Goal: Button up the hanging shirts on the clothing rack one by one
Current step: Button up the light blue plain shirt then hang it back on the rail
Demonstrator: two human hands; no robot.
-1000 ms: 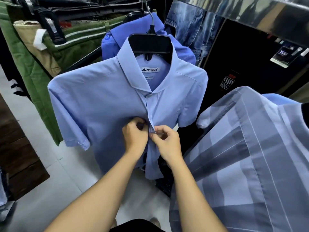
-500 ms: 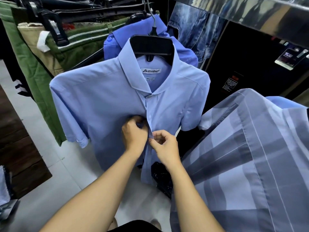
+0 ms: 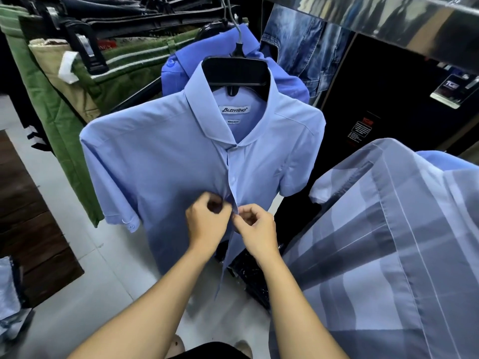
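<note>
A light blue short-sleeved shirt (image 3: 160, 161) hangs on a black hanger (image 3: 234, 71) in front of me. Its placket is closed from the collar down to mid-chest and hangs apart below my hands. My left hand (image 3: 207, 221) pinches the left edge of the placket. My right hand (image 3: 256, 226) pinches the right edge beside it, fingertips nearly touching the left hand. The button between them is hidden by my fingers. A darker blue shirt (image 3: 181, 60) hangs just behind.
A blue and grey striped shirt (image 3: 388, 255) fills the lower right, close to my right arm. Green and tan garments (image 3: 64, 99) hang at the left, jeans (image 3: 298, 40) at the back. White tiled floor (image 3: 77, 294) lies below, dark wooden flooring (image 3: 26, 216) at far left.
The view has shifted slightly, so shirt and hands sit a little lower in frame. Both hands stay pinched on the placket at mid-chest; the lower placket now hangs narrower.
</note>
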